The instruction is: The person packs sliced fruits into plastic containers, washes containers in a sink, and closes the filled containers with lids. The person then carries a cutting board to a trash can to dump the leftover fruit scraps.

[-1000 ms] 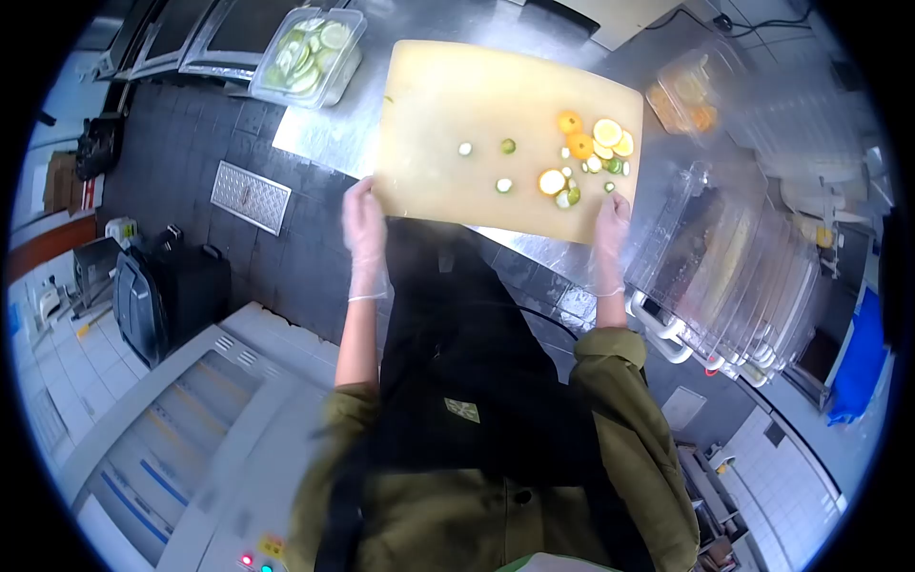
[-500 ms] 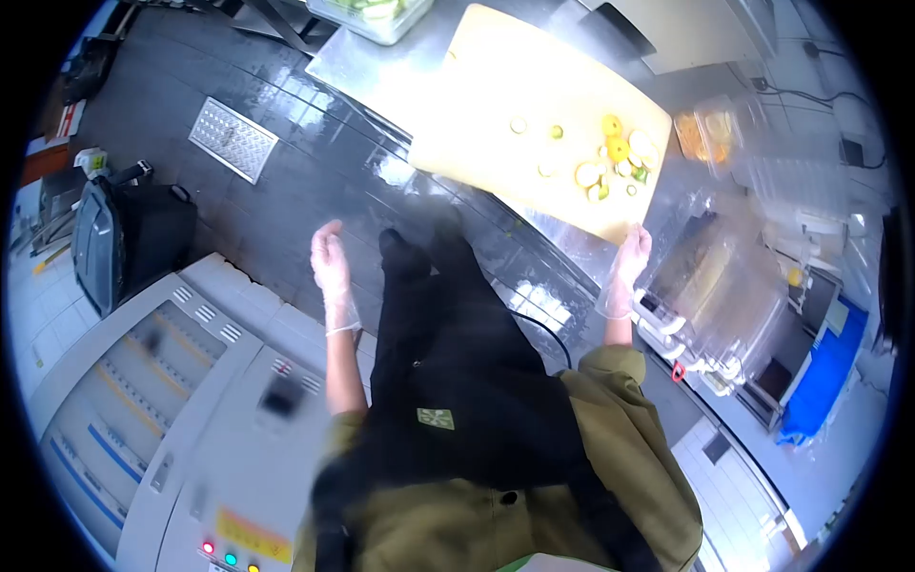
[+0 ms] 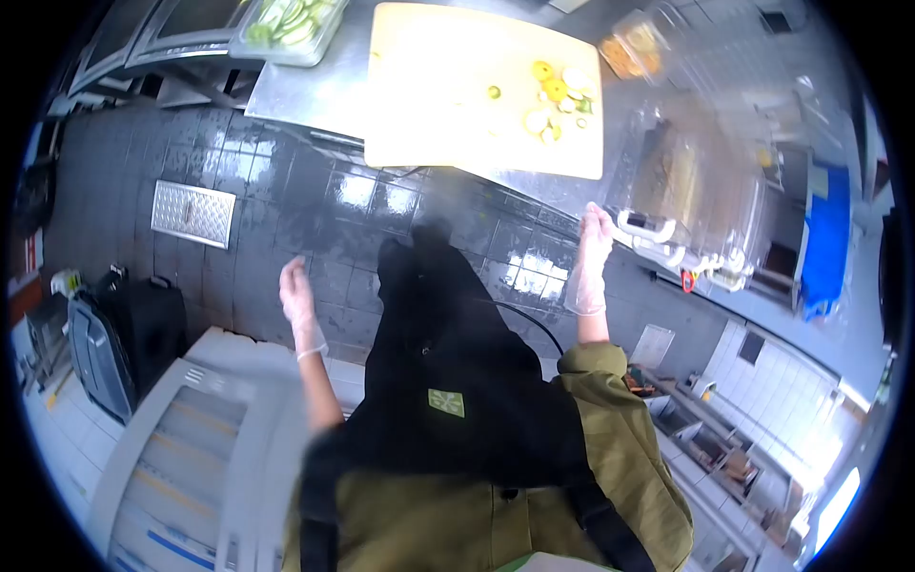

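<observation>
My left hand (image 3: 297, 297), in a clear glove, hangs over the dark floor to the left of my legs. Its fingers are loosely bent and slightly apart, with nothing visible in them. My right hand (image 3: 593, 250), gloved too, is held just below the steel counter's edge, fingers loose and partly overlapping; I see no object in it. Beyond it on the counter lies a pale cutting board (image 3: 438, 105). Pieces of orange citrus (image 3: 554, 90) and small green slices (image 3: 494, 92) rest on the board's right part.
A clear tub of sliced green vegetables (image 3: 291, 29) stands left of the board. To the right are a tub with orange pieces (image 3: 631, 52) and clear containers with white handles (image 3: 658, 229). A dark bin (image 3: 143, 324), grey cabinet (image 3: 181, 448) and floor drain plate (image 3: 193, 214) are at left.
The view has turned, so the board looks straighter and further up-left. The right hand now appears apart from the board's corner, near the white handles. The left hand appears lower and further left.
</observation>
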